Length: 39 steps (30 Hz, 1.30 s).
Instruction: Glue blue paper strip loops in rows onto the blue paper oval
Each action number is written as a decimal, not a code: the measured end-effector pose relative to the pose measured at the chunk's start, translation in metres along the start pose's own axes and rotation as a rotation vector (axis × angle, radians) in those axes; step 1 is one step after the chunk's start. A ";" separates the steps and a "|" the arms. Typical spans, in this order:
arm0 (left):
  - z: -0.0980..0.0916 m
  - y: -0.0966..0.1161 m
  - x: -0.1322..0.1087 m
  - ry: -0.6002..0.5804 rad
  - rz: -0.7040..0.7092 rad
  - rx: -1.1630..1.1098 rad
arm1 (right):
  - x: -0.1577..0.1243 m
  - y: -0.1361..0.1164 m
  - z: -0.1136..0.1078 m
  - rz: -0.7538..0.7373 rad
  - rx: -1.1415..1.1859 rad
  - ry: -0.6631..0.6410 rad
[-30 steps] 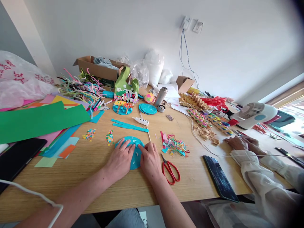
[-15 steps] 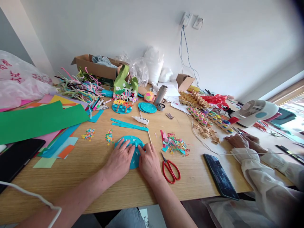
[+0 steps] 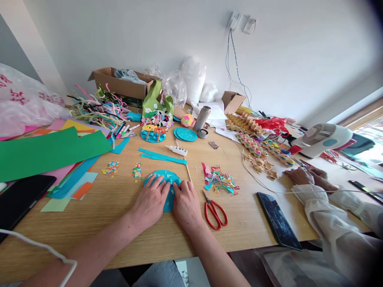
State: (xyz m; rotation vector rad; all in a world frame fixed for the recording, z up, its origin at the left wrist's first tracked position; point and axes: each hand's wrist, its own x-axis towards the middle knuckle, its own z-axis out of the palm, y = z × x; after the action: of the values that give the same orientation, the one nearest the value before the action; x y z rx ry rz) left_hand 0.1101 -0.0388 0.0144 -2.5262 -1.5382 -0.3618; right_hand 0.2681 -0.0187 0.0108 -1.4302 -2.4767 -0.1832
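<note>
At the left edge of the frame, a white plastic bag (image 3: 26, 101) with red lettering slumps above a broad sheet of green paper (image 3: 54, 153), which lies over other coloured sheets on the wooden counter (image 3: 80, 221); a black device (image 3: 25, 199) rests below it. In the upper left, a tangle of pipe cleaners (image 3: 100, 104) sits in front of an open cardboard box (image 3: 122, 87), with several markers (image 3: 121, 130) near the tangle's lower end. Small heaps of coloured paper dots (image 3: 137, 170) lie left of centre, near an animal-topped disc (image 3: 152, 136), and a green bag (image 3: 154, 102) with white flowers stands just behind that.

At lower centre, my left hand (image 3: 152, 199) rests on a speckled blue disc (image 3: 169, 201) lying on the counter, its fingers slightly apart beside a raised blue fold (image 3: 170, 180). My right hand (image 3: 187, 202) bears on the disc's right side, fingers curled in; I cannot tell whether either hand pinches the fold. Behind them lie blue strips (image 3: 163, 157), a white glue bottle (image 3: 177, 150) and a thin stick (image 3: 188, 172), with overlapping turquoise discs (image 3: 186, 134) and a metal flask (image 3: 202, 118) beyond.

Right of my hands, red-handled scissors (image 3: 214, 205) lie just below a heap of paper scraps (image 3: 221, 181). A phone (image 3: 278, 219) lies at lower right, near a co-worker's hands (image 3: 301, 176) in loose pale sleeves, and a white fan (image 3: 323, 139) stands above them
</note>
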 end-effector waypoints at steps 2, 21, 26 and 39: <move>0.000 0.000 0.000 0.002 -0.001 -0.010 | 0.000 0.000 0.000 0.002 0.006 -0.003; 0.003 -0.001 -0.001 0.010 -0.002 -0.028 | 0.002 -0.002 0.003 0.009 0.011 -0.005; 0.002 0.000 0.000 0.004 0.003 0.001 | 0.002 -0.003 0.003 0.027 0.023 -0.017; -0.004 0.003 0.002 0.001 0.008 0.041 | 0.010 0.000 0.001 0.073 0.073 -0.104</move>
State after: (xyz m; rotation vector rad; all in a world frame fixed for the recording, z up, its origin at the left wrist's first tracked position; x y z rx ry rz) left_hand 0.1130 -0.0393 0.0190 -2.4997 -1.5191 -0.3271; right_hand 0.2631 -0.0100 0.0126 -1.5332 -2.4796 -0.0034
